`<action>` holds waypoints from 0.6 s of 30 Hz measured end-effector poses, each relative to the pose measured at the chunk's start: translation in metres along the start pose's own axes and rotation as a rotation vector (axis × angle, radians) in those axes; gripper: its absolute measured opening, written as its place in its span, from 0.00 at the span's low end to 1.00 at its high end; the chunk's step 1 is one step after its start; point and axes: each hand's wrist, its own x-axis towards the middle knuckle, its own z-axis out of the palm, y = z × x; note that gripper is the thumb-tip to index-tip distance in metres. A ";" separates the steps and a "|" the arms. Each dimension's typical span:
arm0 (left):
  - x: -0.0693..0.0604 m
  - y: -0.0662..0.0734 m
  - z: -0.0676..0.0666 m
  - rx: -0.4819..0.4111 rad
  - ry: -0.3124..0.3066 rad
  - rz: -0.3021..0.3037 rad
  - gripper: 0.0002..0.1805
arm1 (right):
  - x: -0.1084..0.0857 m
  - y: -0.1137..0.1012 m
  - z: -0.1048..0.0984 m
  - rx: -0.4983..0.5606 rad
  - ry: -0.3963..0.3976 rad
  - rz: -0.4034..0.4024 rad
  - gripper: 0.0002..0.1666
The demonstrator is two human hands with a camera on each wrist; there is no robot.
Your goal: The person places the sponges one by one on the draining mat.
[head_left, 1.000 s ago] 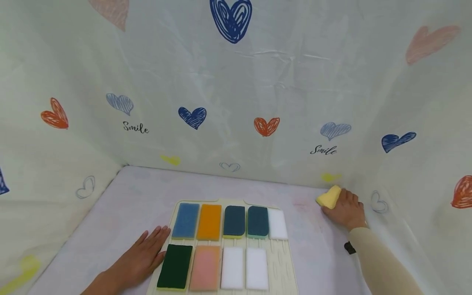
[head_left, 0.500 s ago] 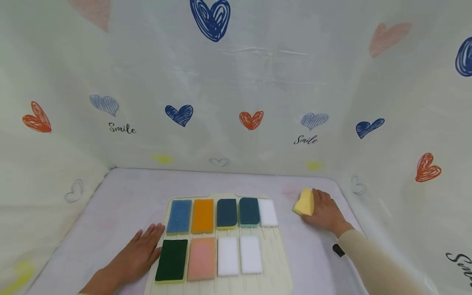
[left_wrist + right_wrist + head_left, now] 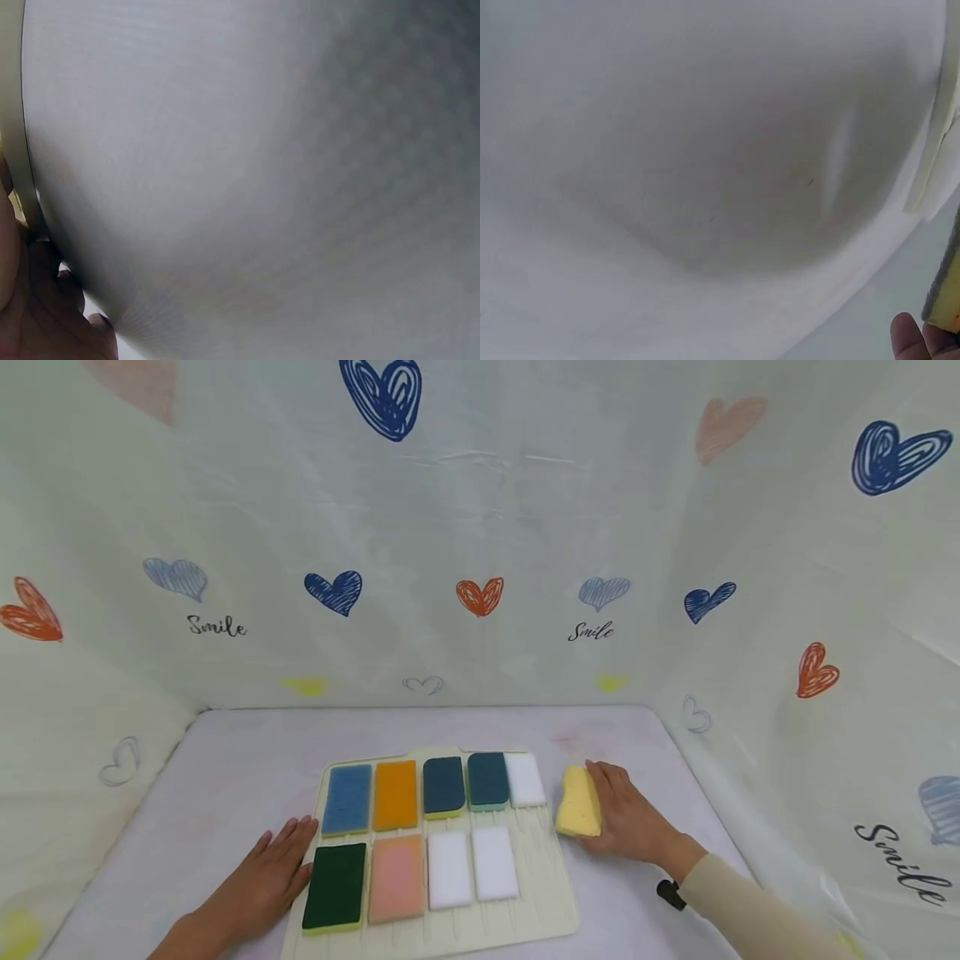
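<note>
My right hand point(image 3: 633, 820) grips a yellow sponge point(image 3: 579, 803) just off the right edge of a cream tray point(image 3: 543, 881). In the right wrist view this sponge point(image 3: 946, 296) shows a greyish scouring side, with fingertips below it. The left hand point(image 3: 262, 883) lies flat with extended fingers along the tray's left edge. Sponges lie on the tray in two rows. The back row has a blue one point(image 3: 348, 799), an orange one point(image 3: 395, 795), two dark teal ones and a white one point(image 3: 527, 779). In front are a dark green one point(image 3: 334, 887), a pink one point(image 3: 396, 878) and two white ones.
The tray sits on a pale tabletop point(image 3: 225, 777). Fabric walls point(image 3: 420, 527) printed with hearts enclose the back and sides. A small black object point(image 3: 670, 894) is beside the right sleeve. A bare strip of tray lies right of the front-row sponges.
The right hand has brought the yellow sponge leftward and nearer, from the far right corner to the tray's side. The head view has turned rightward. The left hand stays by the tray.
</note>
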 end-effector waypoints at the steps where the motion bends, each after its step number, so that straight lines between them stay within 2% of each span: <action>1: 0.000 0.000 0.000 0.004 0.001 0.002 0.39 | -0.001 -0.007 -0.001 0.012 -0.006 -0.015 0.70; 4: 0.000 -0.001 0.001 0.009 0.009 0.005 0.39 | -0.001 -0.026 -0.003 0.052 -0.053 -0.053 0.71; 10: -0.001 -0.001 0.001 0.031 0.036 0.015 0.39 | 0.000 -0.052 -0.005 0.111 -0.249 -0.059 0.72; 12: 0.000 0.000 0.000 0.030 0.029 0.013 0.38 | 0.000 -0.058 -0.005 0.128 -0.300 -0.059 0.71; 15: 0.001 0.001 -0.001 0.027 0.004 0.002 0.39 | -0.001 -0.063 -0.003 0.143 -0.347 -0.075 0.69; 18: 0.001 0.002 -0.002 0.028 -0.013 -0.008 0.40 | -0.001 -0.064 0.000 0.129 -0.353 -0.103 0.69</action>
